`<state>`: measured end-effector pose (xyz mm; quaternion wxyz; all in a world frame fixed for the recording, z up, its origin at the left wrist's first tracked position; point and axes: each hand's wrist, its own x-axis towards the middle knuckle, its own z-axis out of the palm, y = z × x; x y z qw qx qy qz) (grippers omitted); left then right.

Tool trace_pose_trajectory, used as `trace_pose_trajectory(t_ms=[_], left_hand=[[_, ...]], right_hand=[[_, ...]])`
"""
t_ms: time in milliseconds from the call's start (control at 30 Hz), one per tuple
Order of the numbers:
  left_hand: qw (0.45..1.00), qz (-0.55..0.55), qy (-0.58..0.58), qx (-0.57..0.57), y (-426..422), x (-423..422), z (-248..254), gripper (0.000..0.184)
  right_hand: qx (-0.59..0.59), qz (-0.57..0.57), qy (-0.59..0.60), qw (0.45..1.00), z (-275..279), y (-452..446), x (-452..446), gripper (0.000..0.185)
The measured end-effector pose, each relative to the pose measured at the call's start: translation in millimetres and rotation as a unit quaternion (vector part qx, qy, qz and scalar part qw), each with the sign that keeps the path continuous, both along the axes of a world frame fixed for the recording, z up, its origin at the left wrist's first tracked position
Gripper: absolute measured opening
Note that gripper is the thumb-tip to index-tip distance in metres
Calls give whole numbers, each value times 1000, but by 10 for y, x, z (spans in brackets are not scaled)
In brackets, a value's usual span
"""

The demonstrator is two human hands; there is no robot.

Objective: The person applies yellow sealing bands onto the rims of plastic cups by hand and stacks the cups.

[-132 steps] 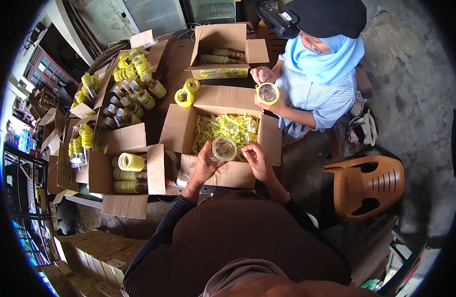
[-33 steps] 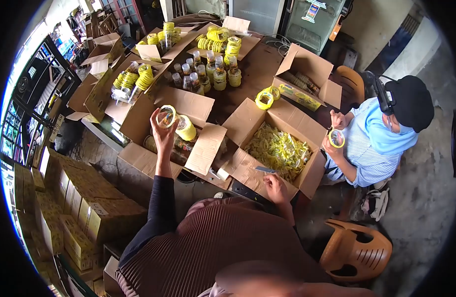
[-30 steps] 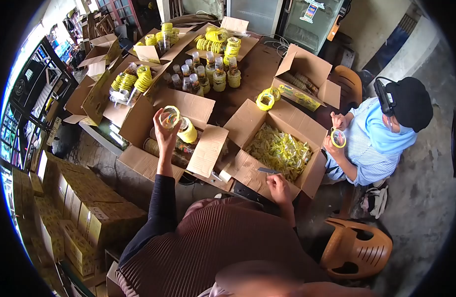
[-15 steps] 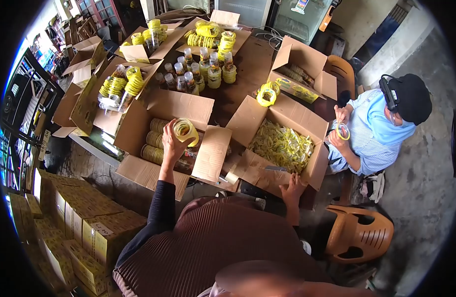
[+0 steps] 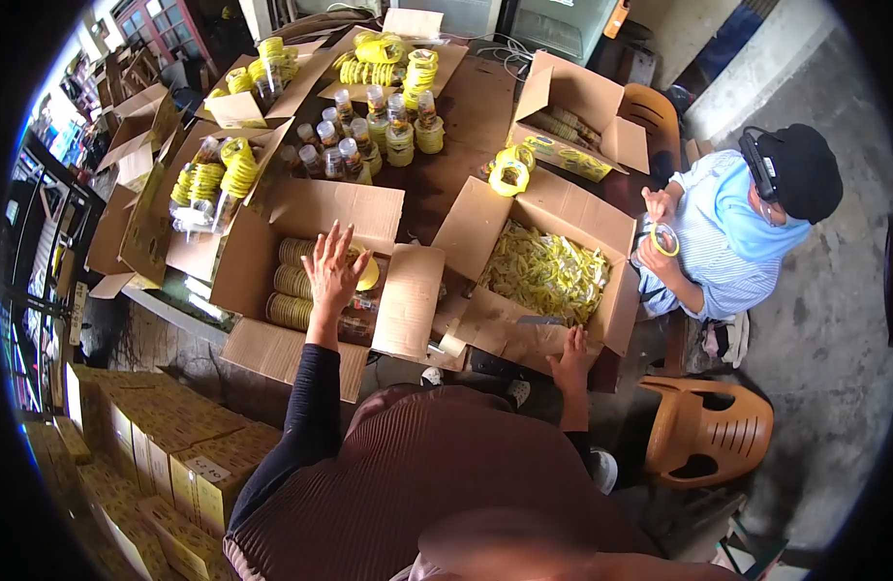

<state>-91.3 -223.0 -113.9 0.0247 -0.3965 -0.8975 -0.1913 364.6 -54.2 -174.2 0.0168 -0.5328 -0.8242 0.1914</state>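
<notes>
My left hand (image 5: pixel 332 276) is open, fingers spread, above a cardboard box (image 5: pixel 325 203). Inside the box lie stacks of yellowish-rimmed cups (image 5: pixel 293 281). Just right of the hand, partly hidden by it, is a round yellow-rimmed container (image 5: pixel 368 273). My right hand (image 5: pixel 569 368) rests at the near flap of a second cardboard box (image 5: pixel 587 215), its fingers extended and apart. Many small yellow-and-clear packets (image 5: pixel 543 271) fill that box. A flat, dark, blade-like strip (image 5: pixel 541 320) lies by its near edge.
Filled clear cups (image 5: pixel 350 155) and yellow ring stacks (image 5: pixel 419 73) stand on the table's far side. Yellow rings (image 5: pixel 509 176) sit behind the packet box. At right, a co-worker (image 5: pixel 737 232) holds a yellow-rimmed cup. An orange chair (image 5: pixel 708 426) and stacked cartons (image 5: pixel 175 426) stand nearby.
My left hand has let go of the yellow-rimmed container, which now sits lower in the box, and its fingers have spread. My right hand stays at the flap. The whole view has shifted slightly.
</notes>
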Motion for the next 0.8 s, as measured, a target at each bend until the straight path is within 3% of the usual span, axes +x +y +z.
trace_pose_trajectory(t_ms=[400,633,800], left_hand=[[995,-7,-91,-27,-9,-78,46,62],[1000,-5,14,-2,224,-68,147,58],[991,-104,40,75,768,198,293,51]], right_hand=[[-15,-14,-21,1000,-32,37,23,91],[-37,-28,-23,999,40,7,-14,90],[-31,-8,-33,999,-30,-27,-13,93]])
